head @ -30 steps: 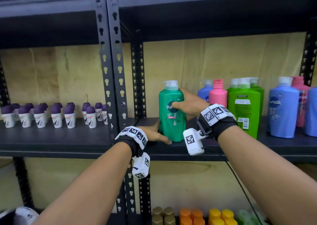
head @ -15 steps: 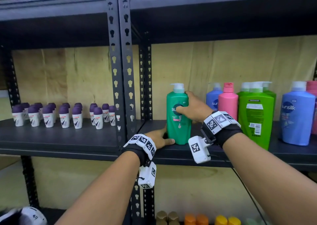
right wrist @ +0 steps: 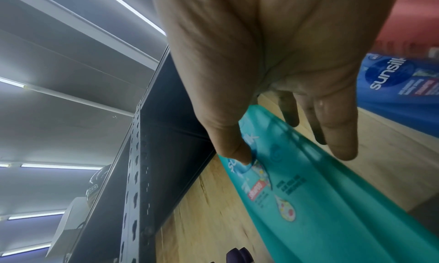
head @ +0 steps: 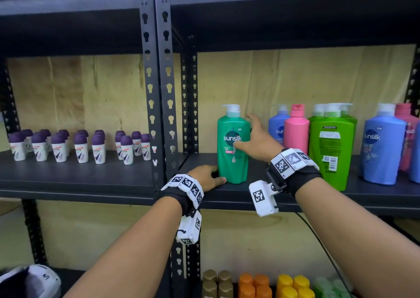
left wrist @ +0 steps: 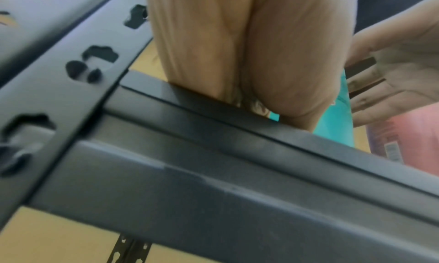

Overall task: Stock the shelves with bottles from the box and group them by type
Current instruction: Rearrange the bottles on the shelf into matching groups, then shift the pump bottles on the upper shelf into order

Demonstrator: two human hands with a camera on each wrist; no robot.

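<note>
Right hand (head: 256, 142) — fingers (right wrist: 342, 135) spread and nearly straight beside the teal bottle (head: 233, 147), thumb tip on its front label; nothing is clasped. In the right wrist view the fingers lie clear of the bottle's side, with only the thumb in contact. Left hand (head: 205, 177) — laid flat on the shelf (head: 91, 172), fingers relaxed, its thumb at the bottle's foot; whether it touches the base cannot be told.

The teal bottle stands upright near the left end of the right bay, close behind the front lip, its label facing outward and its pump (head: 231, 109) on top. It stands apart from the other shampoo: a blue bottle (head: 278, 127) and a pink bottle (head: 296, 129) just to its right, then green bottles (head: 330, 147), and more blue and pink ones beyond.

The step in hand appears to be the release after placement. To do it well, the hands should draw straight back without brushing the tall, narrow body; a nudge with the thumb could square the label. No other teal bottle shows on this level, so it probably starts its own group. The gap at its right leaves room for like bottles.

The shelf is dark metal on slotted posts (head: 159, 81) with a pale board behind. The left bay holds rows of purple-capped roll-ons (head: 79, 145); the level below holds small bottles with gold, orange and yellow caps (head: 256, 284). The box is out of view.
</note>
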